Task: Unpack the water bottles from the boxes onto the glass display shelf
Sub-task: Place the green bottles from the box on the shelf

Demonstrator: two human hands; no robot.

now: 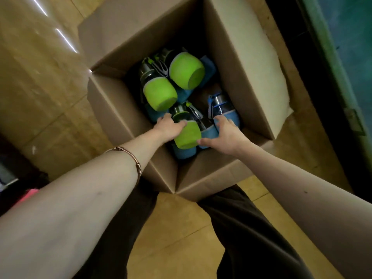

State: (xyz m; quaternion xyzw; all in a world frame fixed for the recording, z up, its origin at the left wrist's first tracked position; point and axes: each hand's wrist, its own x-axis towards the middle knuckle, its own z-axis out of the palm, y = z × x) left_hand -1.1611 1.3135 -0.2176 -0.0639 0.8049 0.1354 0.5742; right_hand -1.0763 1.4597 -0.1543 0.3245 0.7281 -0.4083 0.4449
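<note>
An open cardboard box (237,63) stands on the floor in front of me, with several green and blue water bottles lying loose inside. My left hand (166,127) grips a green-sleeved bottle (188,135) near its dark lid, at the near side of the box. Just to its right, my right hand (227,133) curls round a blue-sleeved bottle (209,131), with another blue bottle (226,109) right behind its fingers. Two more green bottles (186,70) (159,93) lie further back. No glass shelf is in view.
The box flaps stand open on all sides; the near flap (211,174) is against my dark-trousered legs (241,228). Glossy tan floor tiles (40,77) surround the box. A dark strip and a teal surface (342,27) run along the right edge.
</note>
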